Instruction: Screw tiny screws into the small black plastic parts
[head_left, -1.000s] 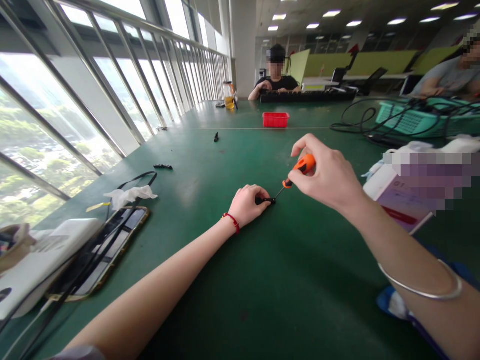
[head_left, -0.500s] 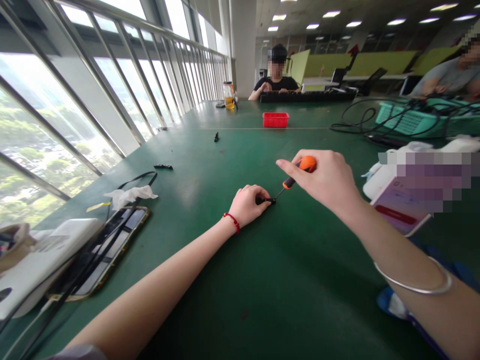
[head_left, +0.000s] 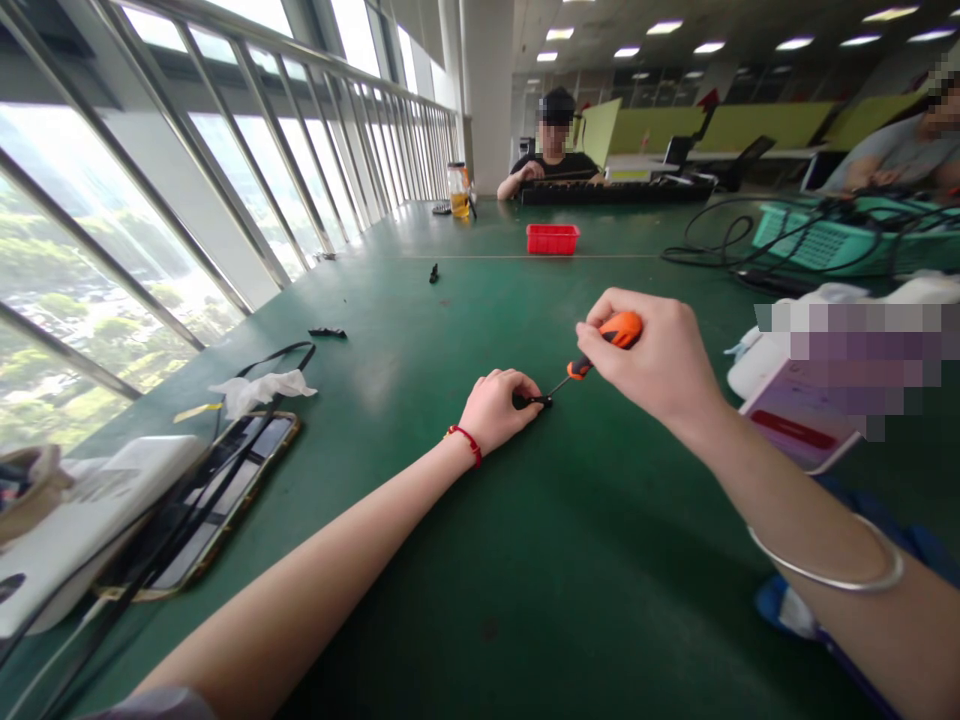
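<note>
My left hand (head_left: 498, 408) rests on the green table (head_left: 420, 560) and pinches a small black part (head_left: 541, 401) between thumb and fingers. Most of that part is hidden by the fingers, so its kind cannot be made out. An orange and black screwdriver (head_left: 621, 330) is gripped in my right hand (head_left: 651, 350), just right of the left one. Its shaft slants down to the left, and the tip meets the exposed end of the black part. The right thumb and fingers are closed around the handle.
A red bin (head_left: 553, 240) stands further back, with small black pieces (head_left: 433, 273) (head_left: 328, 333) to its left. A phone (head_left: 217, 510), cables and a white device (head_left: 97, 520) lie at left. At right are a pink box (head_left: 795, 410) and a teal basket (head_left: 817, 240). A person (head_left: 555, 150) sits opposite.
My right thumb has drawn back from stretched out to curled against the screwdriver handle, and the handle has shifted slightly right. The left hand and the black part have stayed put.
</note>
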